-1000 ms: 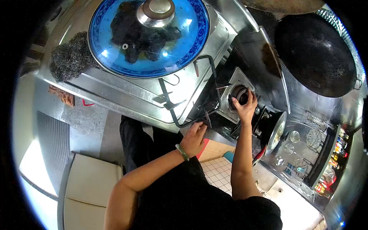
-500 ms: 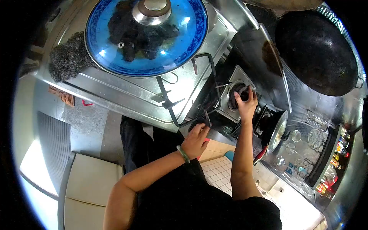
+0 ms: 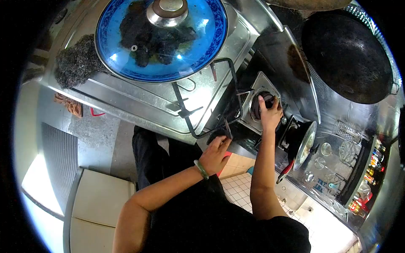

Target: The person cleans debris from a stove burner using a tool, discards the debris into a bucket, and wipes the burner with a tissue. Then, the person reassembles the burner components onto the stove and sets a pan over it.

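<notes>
My right hand point(image 3: 271, 114) reaches over the stove with thumb and fingers curled round a dark round burner part point(image 3: 265, 100). That part sits in a square metal burner plate point(image 3: 260, 80). At the stove's front edge, my left hand point(image 3: 214, 155), with a green bangle point(image 3: 201, 169) at its wrist, has its fingers on the near corner of a black pan support point(image 3: 182, 101). The support looks tilted, off the burner, over the steel worktop. Beyond it stands a blue-patterned dish point(image 3: 105, 50) of dark food under a glass lid point(image 3: 198, 46) with a knob.
A steel-wool-like scrubber point(image 3: 78, 63) lies left of the dish. A large black wok point(image 3: 348, 59) leans at the back right. Beside the right forearm, a lidded pan point(image 3: 304, 145) sits on another burner. Bottles point(image 3: 371, 173) line a shelf at far right.
My right hand has shifted slightly back toward me and left on the burner, its fingers now lower over the dark part. My left hand stays at the pan support.
</notes>
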`<action>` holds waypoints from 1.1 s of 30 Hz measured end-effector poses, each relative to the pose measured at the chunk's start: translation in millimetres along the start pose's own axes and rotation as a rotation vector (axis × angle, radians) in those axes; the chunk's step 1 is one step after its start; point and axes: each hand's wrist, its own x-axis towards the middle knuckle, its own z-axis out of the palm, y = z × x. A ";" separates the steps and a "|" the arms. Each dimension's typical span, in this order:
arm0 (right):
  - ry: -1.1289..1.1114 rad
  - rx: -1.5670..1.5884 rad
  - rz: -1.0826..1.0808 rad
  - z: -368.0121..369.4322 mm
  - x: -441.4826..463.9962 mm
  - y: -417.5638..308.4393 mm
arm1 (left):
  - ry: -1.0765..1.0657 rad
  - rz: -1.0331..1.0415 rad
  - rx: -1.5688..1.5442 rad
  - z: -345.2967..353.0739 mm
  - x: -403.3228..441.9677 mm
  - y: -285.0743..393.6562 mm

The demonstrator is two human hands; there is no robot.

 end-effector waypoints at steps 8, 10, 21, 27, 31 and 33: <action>-0.254 0.347 -0.310 -14.2 7.3 37.5 | -0.027 -0.037 -0.057 -8.2 1.3 7.5; -0.263 0.293 -0.306 -20.0 9.3 34.6 | -0.027 -0.035 -0.050 -9.4 3.0 9.5; -0.112 0.292 -0.256 -13.5 7.1 22.8 | -0.005 -0.035 -0.049 -8.4 2.6 11.7; -0.221 0.292 -0.258 -34.6 13.4 17.8 | -0.028 -0.040 -0.033 -5.4 -0.5 9.3; -0.204 0.132 -0.285 -29.5 20.3 17.8 | -0.031 -0.044 -0.051 -5.9 -0.1 7.3; -0.221 0.064 -0.221 -30.2 17.8 14.3 | -0.013 -0.023 -0.038 -5.8 -1.2 5.4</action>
